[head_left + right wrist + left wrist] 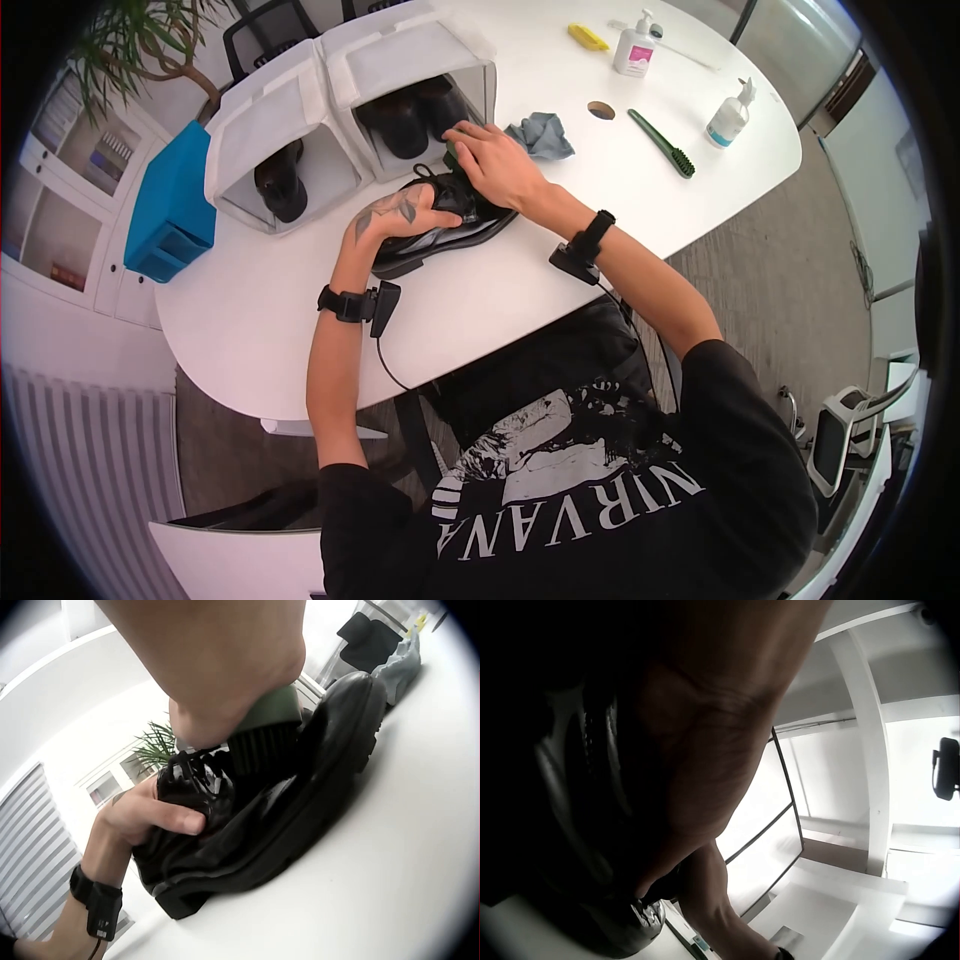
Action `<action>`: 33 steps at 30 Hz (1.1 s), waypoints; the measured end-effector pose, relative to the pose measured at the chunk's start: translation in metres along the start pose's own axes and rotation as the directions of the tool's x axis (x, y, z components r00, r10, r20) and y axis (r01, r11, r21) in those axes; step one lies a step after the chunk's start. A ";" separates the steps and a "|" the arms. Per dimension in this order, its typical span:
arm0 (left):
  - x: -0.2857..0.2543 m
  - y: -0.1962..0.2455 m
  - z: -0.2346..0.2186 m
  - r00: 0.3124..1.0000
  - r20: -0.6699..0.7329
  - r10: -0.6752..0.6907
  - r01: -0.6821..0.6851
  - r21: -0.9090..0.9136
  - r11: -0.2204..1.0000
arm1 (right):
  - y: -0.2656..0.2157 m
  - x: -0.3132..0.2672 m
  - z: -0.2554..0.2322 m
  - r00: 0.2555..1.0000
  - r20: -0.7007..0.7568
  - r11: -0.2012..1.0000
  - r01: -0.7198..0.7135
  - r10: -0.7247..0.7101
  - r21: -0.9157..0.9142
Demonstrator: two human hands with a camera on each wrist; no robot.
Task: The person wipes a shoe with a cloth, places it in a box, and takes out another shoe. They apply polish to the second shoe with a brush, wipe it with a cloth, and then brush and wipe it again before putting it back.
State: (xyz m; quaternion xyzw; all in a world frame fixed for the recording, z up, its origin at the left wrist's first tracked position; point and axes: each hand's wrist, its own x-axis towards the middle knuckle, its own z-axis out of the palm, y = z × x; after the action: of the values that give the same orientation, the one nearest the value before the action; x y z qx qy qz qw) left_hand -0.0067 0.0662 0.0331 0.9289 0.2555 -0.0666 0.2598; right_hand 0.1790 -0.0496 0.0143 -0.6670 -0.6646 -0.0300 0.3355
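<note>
Black lace-up shoe (432,245) lies sole-down on the white table (260,330), in front of two light fabric boxes, its toe towards the blue-grey cloth (545,136) and its heel nearer the person's left side. The left hand (410,212) grips the shoe by its upper, the thumb laid across the glossy tongue (the other fingers are mostly hidden, so their exact curl I cannot tell). Over the shoe's laced part, the right hand (495,168) holds a green-backed brush (271,709), its fingers reaching forward close together over the top, and the dark bristles press down against the shoe. Just beyond the shoe stands the right-hand box (410,55) with a pair of black shoes (400,122) inside; beyond the shoe to the left stands the left-hand box (235,125), holding a single dark shoe (282,182). Farther left of the shoe is a teal box (165,210). Well to the right of the shoe, past the cloth, lies a green-handled brush (660,142) (bristles towards the near table edge), with a spray bottle (727,120) farther right again. Past the shoe towards the table's far right are a pump bottle (634,52) and a yellow item (588,37) (too small to name).
</note>
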 end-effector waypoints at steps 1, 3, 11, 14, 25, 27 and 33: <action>0.001 0.001 -0.001 0.999 -0.020 0.031 -0.031 0.004 1.000 | 0.010 -0.002 0.010 0.992 -0.093 0.996 0.083 -0.085 -0.031; -0.001 -0.001 0.002 0.995 -0.047 0.083 -0.082 0.007 0.997 | 0.007 -0.006 0.005 0.993 -0.103 0.998 0.050 -0.053 -0.032; -0.001 0.003 -0.001 0.999 0.039 0.019 -0.016 -0.072 0.997 | -0.014 -0.064 -0.038 0.998 0.023 0.995 0.062 -0.060 -0.085; -0.004 0.005 -0.003 0.997 0.062 -0.050 0.052 -0.030 0.998 | -0.008 -0.071 -0.048 0.998 0.049 0.987 0.055 -0.048 -0.150; -0.002 0.021 0.016 0.947 0.284 0.150 -0.032 -0.381 0.924 | -0.005 -0.093 -0.071 0.998 0.068 0.980 0.016 -0.002 -0.199; -0.011 0.037 0.013 0.947 0.265 0.180 0.011 -0.588 0.809 | -0.013 -0.099 -0.084 0.999 0.033 0.978 -0.029 0.037 -0.205; -0.012 0.030 0.032 0.936 0.263 0.236 0.153 -0.904 0.398 | -0.036 -0.121 -0.091 0.998 -0.043 0.973 0.040 -0.052 -0.228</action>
State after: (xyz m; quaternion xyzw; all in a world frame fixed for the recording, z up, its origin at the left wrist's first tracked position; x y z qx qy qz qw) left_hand -0.0020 0.0222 0.0219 0.6112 0.1757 -0.0728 0.7683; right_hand 0.1692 -0.2026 0.0404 -0.6845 -0.6637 -0.1296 0.2724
